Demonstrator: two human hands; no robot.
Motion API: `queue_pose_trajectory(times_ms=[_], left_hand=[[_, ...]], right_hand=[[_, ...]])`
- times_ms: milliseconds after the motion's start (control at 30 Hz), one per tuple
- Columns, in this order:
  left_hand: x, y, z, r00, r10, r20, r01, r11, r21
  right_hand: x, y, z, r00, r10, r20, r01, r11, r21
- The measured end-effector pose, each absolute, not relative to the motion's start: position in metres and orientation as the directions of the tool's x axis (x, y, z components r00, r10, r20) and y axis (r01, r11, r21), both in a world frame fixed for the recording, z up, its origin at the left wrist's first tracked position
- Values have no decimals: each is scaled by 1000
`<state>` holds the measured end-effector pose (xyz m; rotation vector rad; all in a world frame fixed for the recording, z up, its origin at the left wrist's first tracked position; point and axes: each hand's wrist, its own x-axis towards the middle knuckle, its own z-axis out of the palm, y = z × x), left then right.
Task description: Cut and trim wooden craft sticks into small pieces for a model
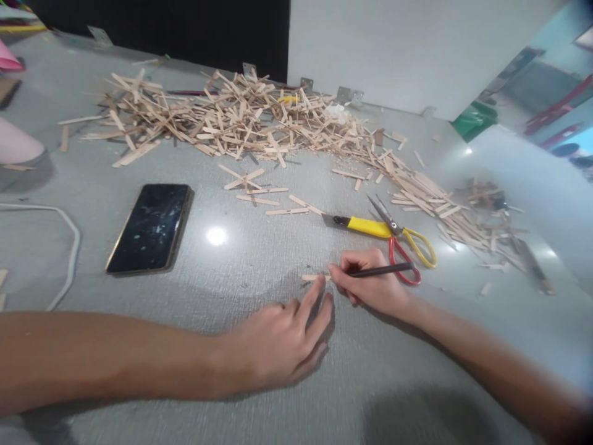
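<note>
A short flat wooden stick (308, 277) lies on the grey tabletop. With fingers stretched out, my left hand (282, 337) presses a fingertip on the stick. My right hand (368, 284) grips a dark pencil-like stick (386, 269) in a writing hold, its tip hidden behind my fingers at the wooden stick's right end. Just beyond that hand lie scissors (393, 228) with one red and one yellow handle, their blades parted. A yellow-handled cutter (368, 226) rests against them.
Across the back spreads a large heap of wooden sticks (241, 120), trailing off to the right. A black phone (151, 228) lies at left beside a white cable (71, 247). A dark panel and a white panel (393, 49) stand behind. At far right is a flat metal tool (535, 266).
</note>
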<state>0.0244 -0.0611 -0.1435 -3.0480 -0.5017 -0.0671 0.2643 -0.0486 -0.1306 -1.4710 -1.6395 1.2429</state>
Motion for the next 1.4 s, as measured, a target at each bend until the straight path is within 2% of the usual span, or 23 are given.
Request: queue_pose_trajectory(times_ms=[1400], left_hand=[[25,-61,-140,947,319,29,320,-947,-42]], right_hand=[[266,-48,-130,-209,967,-143,440,-38,-897]])
